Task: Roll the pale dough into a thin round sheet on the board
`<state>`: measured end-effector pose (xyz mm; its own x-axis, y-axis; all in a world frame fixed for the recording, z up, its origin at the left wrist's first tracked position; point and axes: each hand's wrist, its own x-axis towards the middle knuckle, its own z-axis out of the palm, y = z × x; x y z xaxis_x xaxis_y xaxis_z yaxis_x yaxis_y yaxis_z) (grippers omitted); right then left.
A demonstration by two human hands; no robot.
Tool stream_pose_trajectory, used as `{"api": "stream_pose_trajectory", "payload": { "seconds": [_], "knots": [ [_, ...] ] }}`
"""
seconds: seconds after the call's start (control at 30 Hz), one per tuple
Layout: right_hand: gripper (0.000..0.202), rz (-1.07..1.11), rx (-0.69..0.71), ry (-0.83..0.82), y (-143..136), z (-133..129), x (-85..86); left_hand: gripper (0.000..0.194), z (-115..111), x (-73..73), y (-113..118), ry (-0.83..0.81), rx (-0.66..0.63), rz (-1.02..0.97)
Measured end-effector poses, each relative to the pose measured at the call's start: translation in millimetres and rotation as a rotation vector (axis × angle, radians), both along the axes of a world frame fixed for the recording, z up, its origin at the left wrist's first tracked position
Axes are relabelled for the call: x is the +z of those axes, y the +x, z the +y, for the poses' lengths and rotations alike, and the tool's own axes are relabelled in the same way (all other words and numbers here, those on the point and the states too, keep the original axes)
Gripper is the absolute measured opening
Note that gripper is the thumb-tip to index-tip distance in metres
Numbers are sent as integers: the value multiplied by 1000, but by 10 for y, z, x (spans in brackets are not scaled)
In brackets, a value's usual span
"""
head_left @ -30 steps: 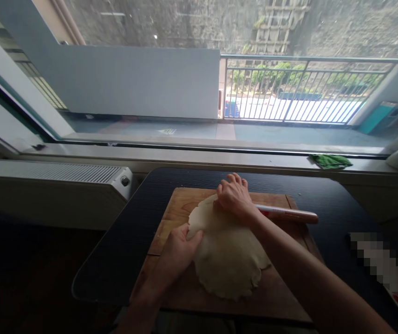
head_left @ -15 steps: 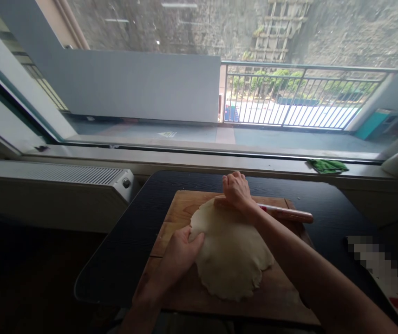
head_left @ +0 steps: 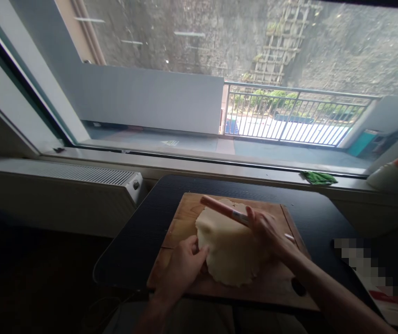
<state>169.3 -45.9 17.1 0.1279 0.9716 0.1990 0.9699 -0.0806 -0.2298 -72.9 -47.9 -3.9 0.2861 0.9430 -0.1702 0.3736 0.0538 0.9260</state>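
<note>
Dough (head_left: 231,250) flat on board (head_left: 176,227), looks soft, easily torn, best taken by the edge; left hand (head_left: 185,262) pinches its rim, right hand (head_left: 263,229) grips pin (head_left: 219,207) mid-length, hands apart.

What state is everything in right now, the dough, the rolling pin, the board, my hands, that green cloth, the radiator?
Dough: rolled flat, edge ragged
Rolling pin: slanting across the dough's far part
Wooden board: lying flat, partly covered
Left hand: thumb and fingers at dough's edge
Right hand: gripping rolling pin
Green cloth: rumpled, on windowsill
Radiator: on or off, cannot tell
</note>
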Motion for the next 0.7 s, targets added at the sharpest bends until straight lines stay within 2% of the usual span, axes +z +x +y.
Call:
{"api": "stream_pose_trajectory", "payload": {
  "seconds": [0.07,0.13,0.2,0.3,0.4,0.5,0.57,0.63,0.7],
  "knots": [
    [58,34,53,-36,-412,177,54,27,-17,-40,-18,19,6,18],
    [50,27,100,-23,-700,413,91,27,-27,-49,-24,34,20,6],
    [44,16,110,-9,-801,678,124,26,-36,-30,-18,21,29,-10],
    [42,11,58,3,-739,966,165,25,-40,22,-3,-65,15,-39],
    [39,13,60,13,-748,886,129,25,-27,43,-3,-136,-10,-72],
    [34,17,143,104,-909,557,8,22,-10,16,-24,-82,-13,-83],
    [33,20,165,187,-982,454,-48,20,-3,-6,-39,-34,-25,-101],
    [34,25,136,229,-962,552,-45,20,0,-16,-48,-44,-41,-98],
    [36,43,66,220,-871,772,-8,22,1,-13,-51,-92,-63,-77]
  ]
}}
